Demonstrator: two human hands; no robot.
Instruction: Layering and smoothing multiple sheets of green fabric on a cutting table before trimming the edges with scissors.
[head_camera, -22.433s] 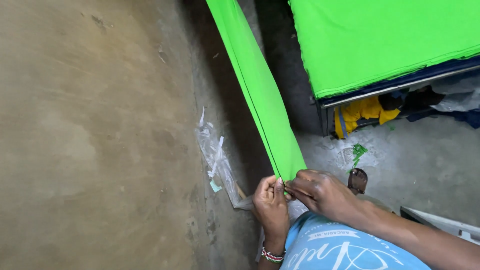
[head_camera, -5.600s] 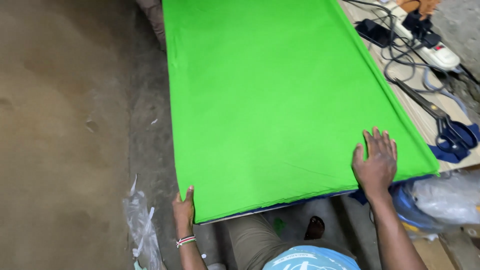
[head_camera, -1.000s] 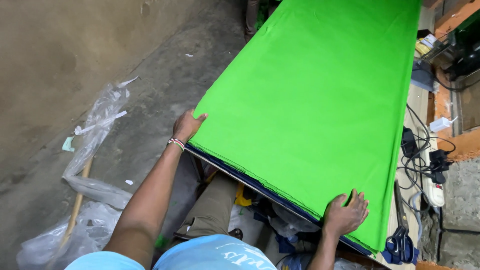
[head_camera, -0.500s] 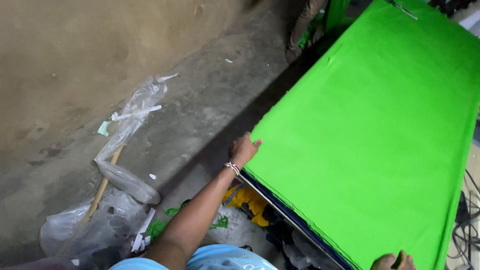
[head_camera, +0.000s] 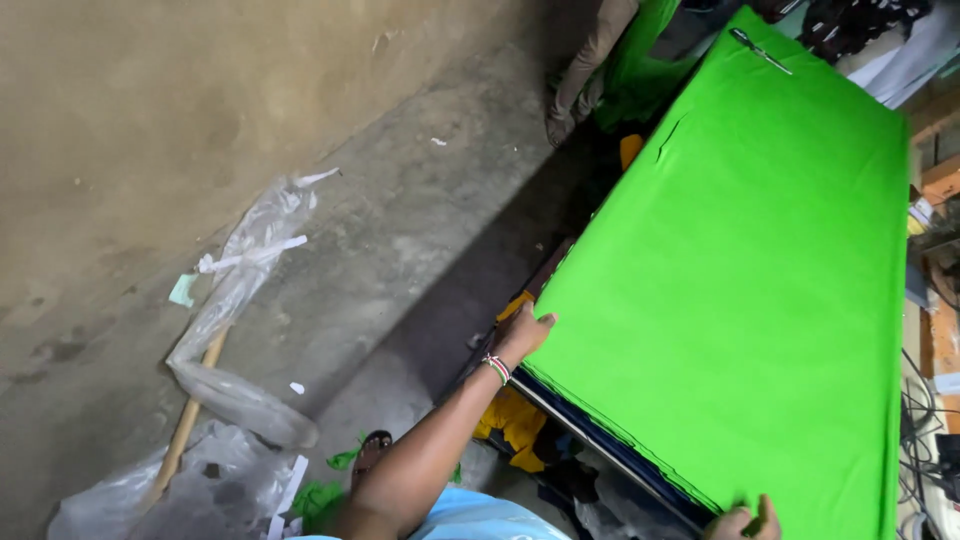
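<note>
A large bright green cloth (head_camera: 745, 270) lies spread flat over a table, filling the right half of the view. My left hand (head_camera: 525, 333), with a beaded band at the wrist, rests on the cloth's near left corner at the table edge. My right hand (head_camera: 742, 521) shows only partly at the bottom edge, fingers pressed on the cloth's near right corner. A pair of scissors (head_camera: 760, 50) lies on the far end of the cloth.
A concrete wall and grey floor fill the left. Crumpled clear plastic (head_camera: 232, 330) and a wooden stick (head_camera: 185, 430) lie on the floor. Another person's leg (head_camera: 583, 70) stands at the table's far end. Yellow fabric (head_camera: 515, 425) sits under the table. Cables (head_camera: 925, 450) lie at the right.
The view has swung left and tilted, so more floor and the far table end show. Both hands stay on the cloth's near corners; the right hand has slipped to the frame's bottom edge.
</note>
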